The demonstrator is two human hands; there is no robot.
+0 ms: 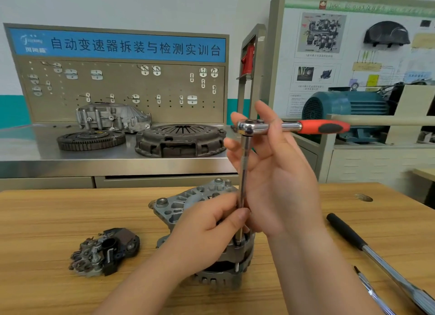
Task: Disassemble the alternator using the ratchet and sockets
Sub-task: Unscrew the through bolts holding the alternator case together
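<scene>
The grey alternator (181, 206) stands upright on the wooden table (47, 220). A ratchet (306, 127) with a red and black handle sits level atop a long steel extension bar (243, 173) that runs straight down to the alternator's near rim. My left hand (207, 234) pinches the bar's lower end between thumb and fingers, covering part of the housing. Behind the bar my right hand (277, 173) is held up, with its fingers reaching round the ratchet's chrome head. The socket at the bar's tip is mostly hidden.
A removed rectifier and regulator piece (106, 251) lies left of the alternator. A long black-handled bar (376, 256) and a slimmer tool (374, 293) lie at the right. On the steel bench behind rest a clutch cover (181, 139), a flywheel (90, 140) and a housing (113, 117).
</scene>
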